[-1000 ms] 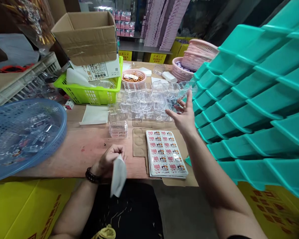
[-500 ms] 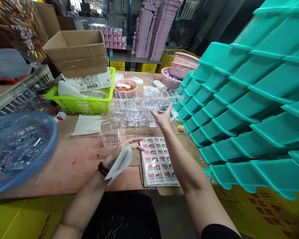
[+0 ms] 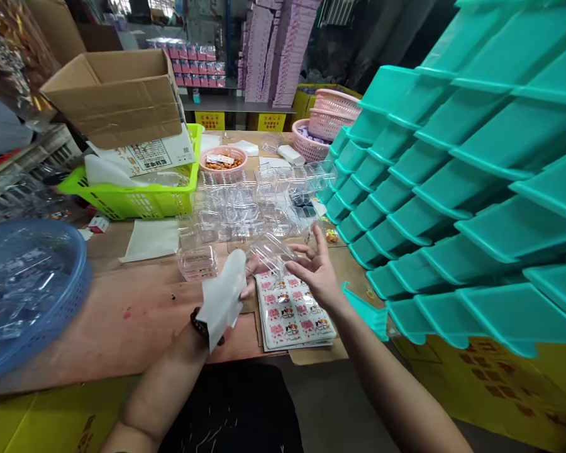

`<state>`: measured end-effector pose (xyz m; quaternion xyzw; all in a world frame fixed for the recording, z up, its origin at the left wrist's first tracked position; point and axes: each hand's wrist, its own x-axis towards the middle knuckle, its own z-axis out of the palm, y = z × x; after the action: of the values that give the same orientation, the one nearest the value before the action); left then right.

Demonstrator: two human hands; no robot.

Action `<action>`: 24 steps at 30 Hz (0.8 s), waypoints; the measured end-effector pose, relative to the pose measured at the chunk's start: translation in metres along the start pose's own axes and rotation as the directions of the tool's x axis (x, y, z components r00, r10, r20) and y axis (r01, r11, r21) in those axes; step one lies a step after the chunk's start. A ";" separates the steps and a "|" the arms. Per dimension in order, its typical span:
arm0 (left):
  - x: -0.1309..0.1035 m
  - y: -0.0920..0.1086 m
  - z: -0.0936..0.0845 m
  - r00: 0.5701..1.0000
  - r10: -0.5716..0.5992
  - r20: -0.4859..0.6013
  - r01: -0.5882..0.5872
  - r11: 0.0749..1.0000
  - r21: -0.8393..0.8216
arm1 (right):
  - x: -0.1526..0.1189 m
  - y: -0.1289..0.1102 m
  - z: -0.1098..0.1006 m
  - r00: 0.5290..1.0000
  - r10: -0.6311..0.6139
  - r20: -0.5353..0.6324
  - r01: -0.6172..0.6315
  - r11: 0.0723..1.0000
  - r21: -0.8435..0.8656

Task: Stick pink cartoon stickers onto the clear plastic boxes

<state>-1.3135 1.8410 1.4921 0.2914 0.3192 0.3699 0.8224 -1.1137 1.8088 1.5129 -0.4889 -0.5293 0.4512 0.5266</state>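
A clear plastic box [image 3: 268, 251] is held up between my two hands, above the sticker sheets [image 3: 290, 314]. My left hand [image 3: 251, 274] has its fingers at the box's left end, partly hidden by a folded white paper sheet [image 3: 224, 296] that lies over the back of this hand and the wrist. From the other side, my right hand [image 3: 318, 274] grips the box's right end between thumb and fingers, its index finger raised. The sticker sheets lie stacked on the table and show pink patches and cats. More clear plastic boxes [image 3: 238, 211] stand in rows just beyond my hands.
Stacked teal bins [image 3: 434, 189] rise close on the right. At the left are a blue basket [image 3: 70, 302] of clear packets and a lime-green basket [image 3: 170, 201] under a cardboard box [image 3: 117, 107]. A pink basket [image 3: 221, 161] of brown packets sits farther back.
My right hand has drawn back from the rows toward my left hand, bringing a clear plastic box. My left hand has met it there, the white paper still over it. The view has shifted slightly.
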 end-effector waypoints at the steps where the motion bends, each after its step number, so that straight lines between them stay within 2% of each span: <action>1: -0.007 -0.006 0.002 1.000 -0.015 0.005 0.015 1.000 0.027 | -0.001 0.006 0.001 0.999 0.035 -0.037 -0.033 0.998 0.047; 4: -0.027 -0.019 0.007 1.000 0.001 -0.019 0.001 0.994 0.106 | -0.004 0.023 -0.006 0.989 0.041 -0.141 -0.034 0.998 0.047; 6: -0.041 -0.021 0.006 0.998 0.031 -0.053 -0.025 0.993 0.118 | -0.008 0.032 -0.015 0.990 -0.004 -0.143 -0.001 0.999 -0.035; 7: -0.046 -0.021 0.004 0.998 0.026 -0.055 -0.020 0.993 0.117 | -0.010 0.036 -0.020 0.994 -0.032 -0.103 0.021 0.995 -0.099; 9: -0.055 -0.021 0.001 0.999 -0.030 -0.037 0.034 0.993 0.111 | -0.015 0.041 -0.029 0.994 -0.080 0.071 0.096 0.959 -0.267; 11: -0.061 -0.023 -0.002 0.998 -0.063 -0.029 0.066 0.994 0.091 | -0.021 0.037 -0.036 0.966 -0.122 0.229 0.214 0.873 -0.438; 12: -0.062 -0.025 -0.002 0.998 -0.048 -0.043 0.052 0.995 0.080 | -0.023 0.032 -0.037 0.956 -0.150 0.250 0.262 0.821 -0.507; 14: -0.064 -0.031 -0.001 0.996 0.016 -0.091 -0.009 0.997 0.079 | -0.026 0.013 -0.037 0.956 -0.252 0.152 0.292 0.748 -0.596; 17: -0.065 -0.039 0.005 0.982 0.117 -0.145 -0.102 0.989 0.105 | -0.031 -0.026 -0.022 0.934 -0.351 -0.067 0.251 0.779 -0.575; 19: -0.066 -0.042 0.009 0.976 0.159 -0.152 -0.140 0.982 0.130 | -0.034 -0.048 -0.004 0.953 -0.300 -0.051 0.240 0.845 -0.478; 21: -0.068 -0.044 0.012 0.968 0.197 -0.153 -0.172 0.972 0.162 | -0.034 -0.059 0.017 0.982 -0.162 0.093 0.184 0.920 -0.347; 22: -0.069 -0.044 0.013 0.965 0.213 -0.151 -0.185 0.966 0.181 | -0.034 -0.061 0.027 0.981 -0.076 0.178 0.124 0.952 -0.278; 24: -0.071 -0.044 0.012 0.960 0.243 -0.139 -0.208 0.951 0.229 | -0.031 -0.057 0.043 0.950 0.077 0.302 -0.028 0.986 -0.163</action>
<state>-1.3233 1.7571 1.4906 0.3801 0.3886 0.4484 0.7095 -1.1601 1.7734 1.5646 -0.4665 -0.6252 0.4927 0.3857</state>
